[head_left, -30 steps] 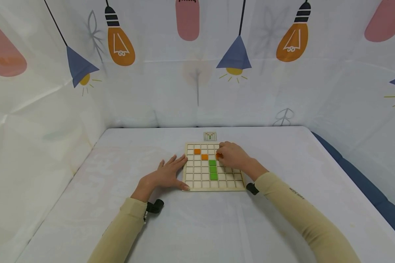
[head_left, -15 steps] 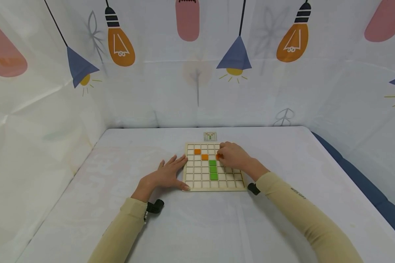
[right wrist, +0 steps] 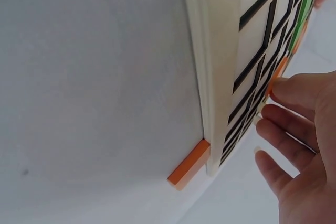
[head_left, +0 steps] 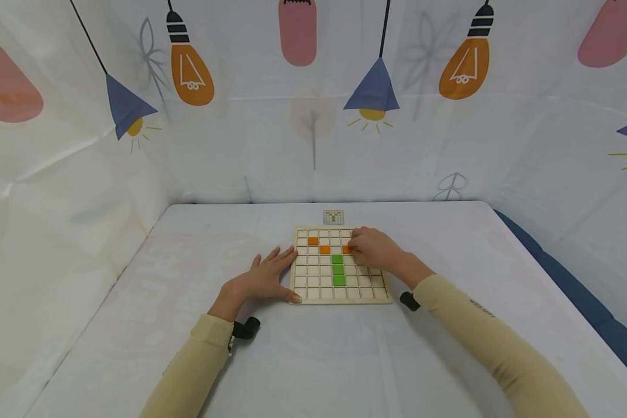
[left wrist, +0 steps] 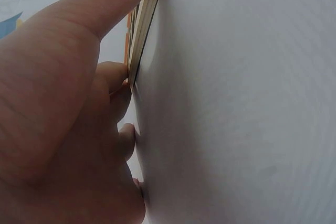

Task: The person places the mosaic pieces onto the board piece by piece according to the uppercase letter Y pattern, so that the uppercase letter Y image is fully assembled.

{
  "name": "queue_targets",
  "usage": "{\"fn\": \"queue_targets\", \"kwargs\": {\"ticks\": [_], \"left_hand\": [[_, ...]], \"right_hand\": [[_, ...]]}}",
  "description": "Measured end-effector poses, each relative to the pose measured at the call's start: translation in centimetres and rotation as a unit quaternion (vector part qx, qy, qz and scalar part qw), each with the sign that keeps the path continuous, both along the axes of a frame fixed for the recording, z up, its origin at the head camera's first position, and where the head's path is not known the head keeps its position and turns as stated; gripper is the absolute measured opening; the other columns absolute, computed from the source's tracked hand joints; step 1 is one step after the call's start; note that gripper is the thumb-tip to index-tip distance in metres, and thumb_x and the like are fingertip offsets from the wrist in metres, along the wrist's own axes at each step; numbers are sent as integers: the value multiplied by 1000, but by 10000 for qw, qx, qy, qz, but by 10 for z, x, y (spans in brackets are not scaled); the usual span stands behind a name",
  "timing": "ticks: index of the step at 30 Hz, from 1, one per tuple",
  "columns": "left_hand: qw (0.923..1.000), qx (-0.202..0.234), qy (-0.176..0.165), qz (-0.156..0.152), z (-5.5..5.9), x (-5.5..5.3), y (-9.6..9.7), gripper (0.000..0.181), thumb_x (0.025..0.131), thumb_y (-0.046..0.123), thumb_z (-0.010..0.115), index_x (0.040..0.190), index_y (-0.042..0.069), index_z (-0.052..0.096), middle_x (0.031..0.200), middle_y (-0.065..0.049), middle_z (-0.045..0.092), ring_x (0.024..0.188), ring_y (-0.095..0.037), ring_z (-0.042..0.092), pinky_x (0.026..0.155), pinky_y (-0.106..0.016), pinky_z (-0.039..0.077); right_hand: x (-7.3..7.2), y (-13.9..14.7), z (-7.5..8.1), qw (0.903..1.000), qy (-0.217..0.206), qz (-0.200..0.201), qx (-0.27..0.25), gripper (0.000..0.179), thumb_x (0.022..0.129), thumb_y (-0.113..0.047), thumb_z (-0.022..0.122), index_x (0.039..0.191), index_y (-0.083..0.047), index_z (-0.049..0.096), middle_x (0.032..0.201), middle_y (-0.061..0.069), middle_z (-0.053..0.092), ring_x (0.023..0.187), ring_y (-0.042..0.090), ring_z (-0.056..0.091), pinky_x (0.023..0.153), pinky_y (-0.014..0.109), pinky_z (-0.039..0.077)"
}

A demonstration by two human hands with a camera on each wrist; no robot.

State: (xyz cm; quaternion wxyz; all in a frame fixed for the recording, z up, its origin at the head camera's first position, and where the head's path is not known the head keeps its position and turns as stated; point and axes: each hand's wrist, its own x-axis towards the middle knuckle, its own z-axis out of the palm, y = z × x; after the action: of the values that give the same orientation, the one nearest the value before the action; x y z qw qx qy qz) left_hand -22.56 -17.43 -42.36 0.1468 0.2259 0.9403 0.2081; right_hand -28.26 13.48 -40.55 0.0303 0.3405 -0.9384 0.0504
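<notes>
A wooden grid board (head_left: pixel 313 293) lies on the table in the head view. Three green tiles (head_left: pixel 338 270) form a column in its cells. Orange tiles sit in cells toward the far side, one at the upper left (head_left: pixel 313 241) and another (head_left: pixel 325 249) nearer the column. My left hand (head_left: pixel 261 276) has its fingers spread, touching the board's left edge with fingertips and thumb. Over the board's right part, my right hand (head_left: pixel 378 249) touches a third orange tile (head_left: pixel 347 250) lying in its cell; in the right wrist view the thumb tip rests at that tile.
Beyond the board lies a small pattern card (head_left: pixel 333 217) with a printed grid. In the right wrist view a loose orange tile (right wrist: pixel 189 165) leans near the board's edge on the white table. A printed cloth hangs behind the table.
My right hand has shifted slightly right, so more of the third orange tile shows in its cell. The left hand and the board have stayed still.
</notes>
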Motion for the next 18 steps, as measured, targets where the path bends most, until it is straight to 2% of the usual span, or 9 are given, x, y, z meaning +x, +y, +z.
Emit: {"fn": "queue_targets", "kwargs": {"ticks": [18], "left_hand": [[10000, -84, 7, -7, -1, -1, 1, 116, 74, 62, 79, 161, 19, 16, 169, 2, 10, 157, -34, 2, 118, -71, 3]], "right_hand": [[4, 22, -1, 9992, -123, -272, -259, 17, 94, -11, 65, 107, -10, 77, 103, 3, 70, 91, 17, 62, 86, 36, 54]]}}
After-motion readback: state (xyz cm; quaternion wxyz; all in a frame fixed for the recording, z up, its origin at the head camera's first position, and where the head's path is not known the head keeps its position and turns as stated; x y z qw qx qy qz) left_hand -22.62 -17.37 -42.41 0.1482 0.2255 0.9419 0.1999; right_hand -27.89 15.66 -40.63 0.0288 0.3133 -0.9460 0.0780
